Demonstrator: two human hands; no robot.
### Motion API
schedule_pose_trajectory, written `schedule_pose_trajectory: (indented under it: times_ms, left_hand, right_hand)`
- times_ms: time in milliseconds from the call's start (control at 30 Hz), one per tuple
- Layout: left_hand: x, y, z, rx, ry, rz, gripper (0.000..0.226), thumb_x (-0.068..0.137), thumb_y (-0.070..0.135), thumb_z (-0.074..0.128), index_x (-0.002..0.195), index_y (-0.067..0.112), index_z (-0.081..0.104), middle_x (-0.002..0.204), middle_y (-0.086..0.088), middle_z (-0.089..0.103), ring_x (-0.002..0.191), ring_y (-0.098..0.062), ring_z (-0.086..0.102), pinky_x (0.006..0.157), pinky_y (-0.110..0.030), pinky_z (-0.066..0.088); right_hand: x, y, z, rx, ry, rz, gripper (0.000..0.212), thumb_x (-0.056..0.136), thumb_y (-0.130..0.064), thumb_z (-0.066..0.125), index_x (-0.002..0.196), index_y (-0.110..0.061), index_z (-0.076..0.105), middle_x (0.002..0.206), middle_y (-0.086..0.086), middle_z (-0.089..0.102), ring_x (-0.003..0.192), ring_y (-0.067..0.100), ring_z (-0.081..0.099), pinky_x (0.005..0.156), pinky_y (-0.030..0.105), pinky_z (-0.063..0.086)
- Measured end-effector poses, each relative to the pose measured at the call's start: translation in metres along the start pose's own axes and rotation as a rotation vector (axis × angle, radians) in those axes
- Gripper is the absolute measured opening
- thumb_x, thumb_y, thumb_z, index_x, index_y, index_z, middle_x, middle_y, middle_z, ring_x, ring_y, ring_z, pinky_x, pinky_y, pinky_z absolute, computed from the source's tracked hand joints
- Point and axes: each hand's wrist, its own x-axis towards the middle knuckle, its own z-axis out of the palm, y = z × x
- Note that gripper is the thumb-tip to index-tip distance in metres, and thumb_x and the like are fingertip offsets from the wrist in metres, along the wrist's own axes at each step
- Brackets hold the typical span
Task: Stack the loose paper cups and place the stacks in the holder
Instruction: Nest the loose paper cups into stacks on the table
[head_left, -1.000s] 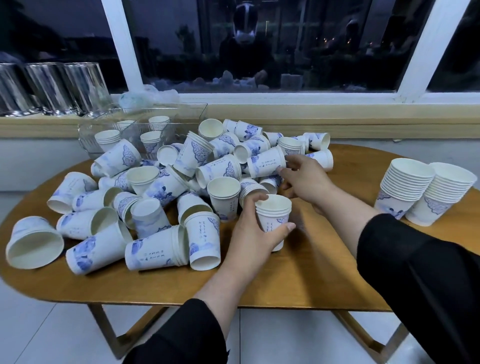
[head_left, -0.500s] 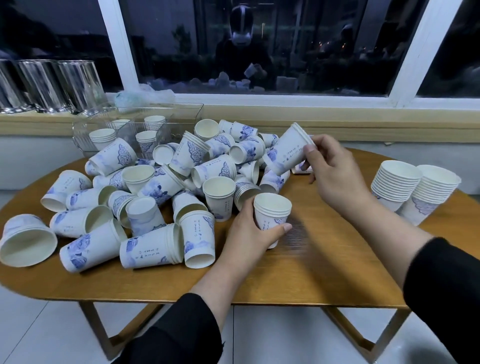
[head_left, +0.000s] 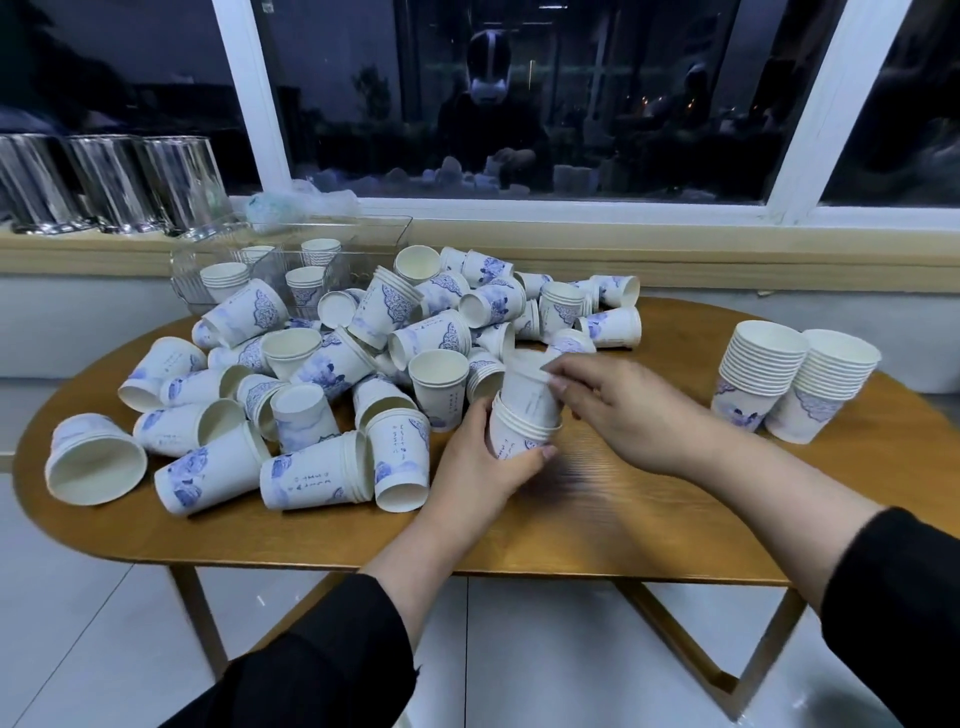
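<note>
**Paper cups meet over a wooden table**

White paper cups printed in blue lie in a loose heap (head_left: 363, 364) across the left and middle of the oval wooden table (head_left: 597, 525), some upright, many on their sides, several already nested in twos and threes.

The left hand (head_left: 480, 467) is wrapped around a short upright stack of cups (head_left: 519, 436) near the middle of the table, fingers curled round its far side and thumb across the front, low on the wall. The right hand (head_left: 623, 410) holds a single cup (head_left: 527, 387) by its rim, pinched between thumb and fingertips, with its base sunk into the top of that stack and slightly tilted. The remaining fingers of the right hand are loosely bent.

Near the right edge of the table, well apart from the heap, two tall finished stacks (head_left: 795, 384) stand upright, touching each other.

At the far left corner, against the window ledge, sits a clear plastic holder (head_left: 363, 234) with several short stacks of cups (head_left: 306, 270) standing in its compartments. Metal containers (head_left: 109, 182) line the ledge to the left of it.

Both forearms come out of black sleeves (head_left: 332, 670).
</note>
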Motion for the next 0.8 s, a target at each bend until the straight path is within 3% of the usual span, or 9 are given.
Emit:
schedule_pose_trajectory:
  times_ms: [67, 133, 200, 267, 367, 433, 567, 667, 800]
  left_hand:
    - [-0.002, 0.000, -0.002, -0.024, 0.025, -0.003, 0.062, 0.077, 0.022, 0.085, 0.128, 0.029, 0.049, 0.115, 0.018, 0.063, 0.097, 0.026, 0.051, 0.077, 0.001, 0.038]
    - [-0.004, -0.003, -0.004, -0.067, 0.035, -0.011, 0.063, 0.078, 0.019, 0.084, 0.128, 0.028, 0.046, 0.116, 0.018, 0.061, 0.096, 0.027, 0.051, 0.076, 0.002, 0.037]
    - [-0.004, -0.005, -0.005, -0.085, 0.050, -0.016, 0.066, 0.078, 0.019, 0.084, 0.128, 0.031, 0.043, 0.117, 0.024, 0.058, 0.099, 0.029, 0.048, 0.079, 0.003, 0.035]
    - [-0.003, -0.007, -0.004, -0.106, 0.063, -0.020, 0.071, 0.077, 0.016, 0.084, 0.132, 0.029, 0.041, 0.118, 0.028, 0.054, 0.101, 0.030, 0.047, 0.082, 0.005, 0.034]
    - [-0.001, -0.009, -0.003, -0.123, 0.078, -0.019, 0.078, 0.076, 0.012, 0.084, 0.139, 0.022, 0.039, 0.125, 0.021, 0.055, 0.107, 0.027, 0.047, 0.088, 0.004, 0.034]
    - [0.000, -0.010, -0.003, -0.129, 0.087, -0.018, 0.080, 0.076, 0.012, 0.084, 0.142, 0.022, 0.038, 0.129, 0.016, 0.055, 0.109, 0.020, 0.050, 0.091, 0.002, 0.035]
    - [0.002, -0.012, -0.002, -0.133, 0.088, -0.021, 0.081, 0.076, 0.013, 0.084, 0.142, 0.023, 0.037, 0.127, 0.026, 0.053, 0.115, 0.016, 0.050, 0.091, 0.002, 0.035]
    - [0.003, -0.013, -0.001, -0.141, 0.086, -0.017, 0.080, 0.076, 0.012, 0.084, 0.141, 0.022, 0.039, 0.126, 0.027, 0.053, 0.115, 0.020, 0.048, 0.093, 0.001, 0.035]
    - [0.003, -0.013, -0.001, -0.137, 0.078, -0.018, 0.079, 0.076, 0.013, 0.084, 0.138, 0.025, 0.038, 0.122, 0.030, 0.051, 0.109, 0.026, 0.047, 0.090, 0.003, 0.034]
  right_hand:
    - [0.003, 0.003, 0.012, -0.015, -0.053, -0.046, 0.028, 0.104, -0.022, 0.045, 0.125, -0.017, 0.063, 0.112, -0.006, 0.063, 0.104, 0.003, 0.055, 0.091, 0.017, 0.041]
    - [0.008, 0.008, 0.017, 0.019, 0.170, -0.069, 0.030, 0.104, -0.019, 0.045, 0.126, -0.014, 0.063, 0.119, -0.003, 0.060, 0.114, 0.007, 0.052, 0.098, 0.015, 0.036]
    - [0.018, 0.019, 0.016, 0.026, 0.334, 0.017, 0.025, 0.103, -0.017, 0.046, 0.117, -0.014, 0.066, 0.113, -0.001, 0.061, 0.110, 0.012, 0.054, 0.092, 0.019, 0.037]
    - [0.028, 0.033, 0.020, -0.029, 0.238, 0.097, 0.024, 0.101, -0.015, 0.046, 0.115, -0.016, 0.067, 0.113, 0.000, 0.061, 0.110, 0.017, 0.055, 0.091, 0.024, 0.038]
    - [0.040, 0.046, 0.032, -0.206, 0.001, 0.071, 0.035, 0.099, -0.009, 0.044, 0.125, -0.019, 0.065, 0.134, 0.002, 0.055, 0.126, 0.024, 0.049, 0.106, 0.035, 0.037]
    - [0.047, 0.050, 0.038, -0.337, -0.120, 0.101, 0.044, 0.099, -0.012, 0.040, 0.137, -0.031, 0.055, 0.153, -0.006, 0.039, 0.137, 0.024, 0.034, 0.109, 0.044, 0.031]
    - [0.065, 0.058, 0.049, -0.497, -0.274, 0.097, 0.069, 0.093, -0.010, 0.045, 0.147, -0.049, 0.029, 0.161, -0.020, 0.016, 0.147, 0.019, 0.015, 0.107, 0.054, 0.021]
    - [0.072, 0.057, 0.055, -0.526, -0.297, 0.096, 0.077, 0.088, -0.011, 0.053, 0.151, -0.045, 0.023, 0.162, -0.019, 0.015, 0.146, 0.020, 0.015, 0.107, 0.053, 0.020]
    - [0.071, 0.061, 0.053, -0.536, -0.188, 0.087, 0.070, 0.089, -0.007, 0.052, 0.146, -0.043, 0.034, 0.159, -0.013, 0.026, 0.139, 0.025, 0.027, 0.100, 0.051, 0.031]
